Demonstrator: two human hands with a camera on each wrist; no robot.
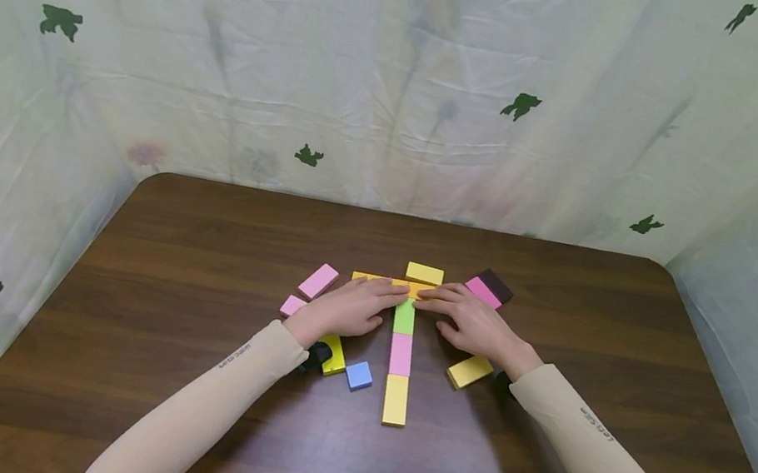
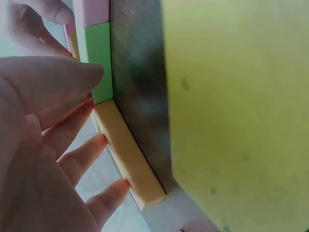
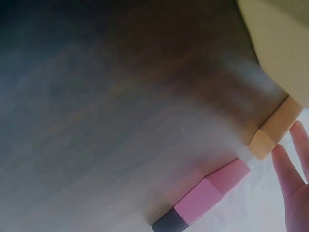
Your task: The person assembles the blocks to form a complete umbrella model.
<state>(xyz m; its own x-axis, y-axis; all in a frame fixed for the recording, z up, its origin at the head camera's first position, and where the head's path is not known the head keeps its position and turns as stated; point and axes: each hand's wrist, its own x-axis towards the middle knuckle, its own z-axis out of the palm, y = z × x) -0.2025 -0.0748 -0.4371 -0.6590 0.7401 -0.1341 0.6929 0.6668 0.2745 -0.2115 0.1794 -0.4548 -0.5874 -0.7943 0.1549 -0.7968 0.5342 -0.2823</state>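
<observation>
Head view: near the middle of the frame, a person's left hand (image 1: 347,305) and right hand (image 1: 474,321) lie over the bar of a T-shaped layout of coloured rectangular blocks on a brown wood-grain table (image 1: 211,241). That bar is a smooth orange block row (image 1: 368,277), set crosswise just above the frame's centre line of blocks. Both hands have their fingers stretched out rather than curled, with fingertips on the orange row. Left wrist view shows the left fingertips against the row's long side, the thumb in front of the green block (image 2: 99,43); right wrist view shows right fingertips at the row's end, far right of the frame.

Below the bar, the stem runs down from the green block to a pink block (image 1: 400,354) and a pale yellow block (image 1: 396,400), end to end. A second yellow block (image 1: 425,273) lies just above the bar. Upper right of the hands, a magenta block (image 1: 483,291) touches a dark block (image 1: 495,285). Left of centre are a loose light-pink block (image 1: 319,281) and a small blue block (image 1: 359,375). White cloth (image 1: 272,23) with dark green patches fills the top.
</observation>
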